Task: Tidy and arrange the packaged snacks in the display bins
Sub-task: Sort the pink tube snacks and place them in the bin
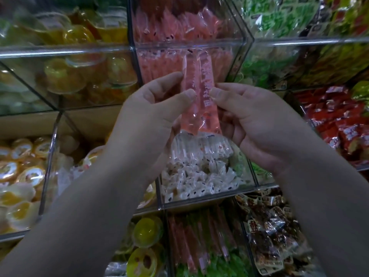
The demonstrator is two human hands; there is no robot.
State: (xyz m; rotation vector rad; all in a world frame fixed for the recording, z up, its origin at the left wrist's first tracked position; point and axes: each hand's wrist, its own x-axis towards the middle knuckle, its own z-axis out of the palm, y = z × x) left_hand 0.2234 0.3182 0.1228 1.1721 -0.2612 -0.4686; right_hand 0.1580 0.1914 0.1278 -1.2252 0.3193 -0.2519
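Both of my hands hold a few long pink jelly sticks (197, 92) upright in front of the shelves. My left hand (151, 116) pinches them from the left, and my right hand (257, 120) pinches them from the right. Behind the sticks stands a clear bin (235, 45) filled with several more pink sticks (171, 31). Below my hands, another clear bin holds white wrapped sticks (199, 176).
Clear bins surround the pink one: orange jelly cups (79, 72) at left, green packets (279, 19) at right, red packets (339, 120) lower right, yellow-lidded cups (22, 162) lower left, brown snack packs (273, 232) and more pink sticks (199, 240) at bottom.
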